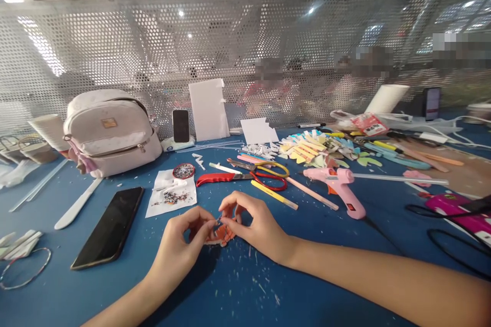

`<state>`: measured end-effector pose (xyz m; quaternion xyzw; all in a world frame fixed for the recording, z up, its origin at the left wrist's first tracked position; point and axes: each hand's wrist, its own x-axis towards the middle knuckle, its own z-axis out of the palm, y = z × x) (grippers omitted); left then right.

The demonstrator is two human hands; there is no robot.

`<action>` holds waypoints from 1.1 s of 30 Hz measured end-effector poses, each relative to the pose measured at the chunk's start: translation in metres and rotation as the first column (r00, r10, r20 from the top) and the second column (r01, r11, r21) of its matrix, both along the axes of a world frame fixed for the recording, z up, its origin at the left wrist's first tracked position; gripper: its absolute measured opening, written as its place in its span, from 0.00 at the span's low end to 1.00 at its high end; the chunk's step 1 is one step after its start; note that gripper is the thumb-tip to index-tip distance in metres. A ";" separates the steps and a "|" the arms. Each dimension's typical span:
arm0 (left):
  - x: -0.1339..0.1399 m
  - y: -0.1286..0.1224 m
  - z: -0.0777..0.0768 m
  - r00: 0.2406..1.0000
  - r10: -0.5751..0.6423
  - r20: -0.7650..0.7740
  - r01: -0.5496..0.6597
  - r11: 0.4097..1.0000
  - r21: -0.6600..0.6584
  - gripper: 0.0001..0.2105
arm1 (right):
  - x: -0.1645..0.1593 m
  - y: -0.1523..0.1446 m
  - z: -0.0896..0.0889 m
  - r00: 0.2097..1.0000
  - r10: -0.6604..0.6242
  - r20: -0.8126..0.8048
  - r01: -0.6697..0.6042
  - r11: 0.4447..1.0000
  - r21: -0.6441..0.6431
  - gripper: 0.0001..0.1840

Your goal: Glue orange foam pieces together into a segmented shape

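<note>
Low over the blue table, both hands meet at a small orange-red piece with a pale ragged edge; its material is unclear. My left hand pinches its left side between thumb and forefinger. From the other side my right hand has thumb and fingers closed at its upper edge. Fingertips hide part of it, and any tiny bit between them cannot be made out. Pale shavings are scattered on the table below. Just beyond lie red-handled scissors, a red-handled cutter and a yellow pen.
A pink glue gun with a long glue stick lies right, its cord trailing nearby. At left are a black phone, a white plastic knife and a pale backpack. Paper holds dark scraps; coloured cutouts are heaped behind.
</note>
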<state>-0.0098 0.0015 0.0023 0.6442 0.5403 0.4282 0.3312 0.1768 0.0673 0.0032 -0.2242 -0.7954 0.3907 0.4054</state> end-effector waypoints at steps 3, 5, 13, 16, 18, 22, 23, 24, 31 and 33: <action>0.000 0.000 0.001 1.000 0.004 0.001 -0.004 1.000 0.011 0.15 | 0.000 0.000 0.001 1.000 -0.004 -0.004 0.004 1.000 -0.005 0.03; 0.000 0.000 0.001 1.000 0.010 0.000 -0.010 1.000 0.021 0.15 | 0.000 0.000 0.001 1.000 -0.005 -0.006 0.005 1.000 -0.006 0.01; 0.001 0.000 0.003 1.000 0.024 -0.010 -0.023 0.999 0.033 0.14 | 0.000 -0.001 0.004 1.000 -0.026 -0.011 0.026 1.000 -0.013 0.01; 0.001 0.000 0.004 1.000 0.027 -0.009 -0.027 0.999 0.029 0.14 | 0.000 -0.001 0.004 0.999 -0.034 -0.015 0.034 0.999 -0.018 0.02; 0.002 0.000 0.004 0.999 0.032 -0.008 -0.032 0.999 0.027 0.14 | 0.000 -0.001 0.004 0.999 -0.035 -0.020 0.035 0.999 -0.021 0.03; 0.002 0.000 0.004 0.999 0.048 -0.007 -0.048 0.998 0.028 0.14 | -0.001 0.000 0.003 0.999 -0.037 -0.028 0.036 0.999 -0.028 0.03; 0.002 0.000 0.004 0.999 0.051 -0.006 -0.051 0.998 0.027 0.13 | -0.001 0.000 0.003 0.999 -0.038 -0.030 0.037 0.999 -0.029 0.04; 0.003 0.000 0.004 0.999 0.051 -0.004 -0.051 0.998 0.026 0.13 | -0.001 0.000 0.003 0.999 -0.040 -0.031 0.039 0.999 -0.030 0.04; 0.002 -0.001 0.004 0.998 0.053 0.031 -0.054 0.998 0.024 0.13 | -0.001 0.001 0.001 0.998 -0.040 -0.042 0.039 0.999 -0.023 0.04; 0.001 0.000 0.003 0.998 0.054 0.039 -0.055 0.998 0.026 0.12 | -0.001 0.001 0.001 0.998 -0.043 -0.050 0.043 0.999 -0.015 0.04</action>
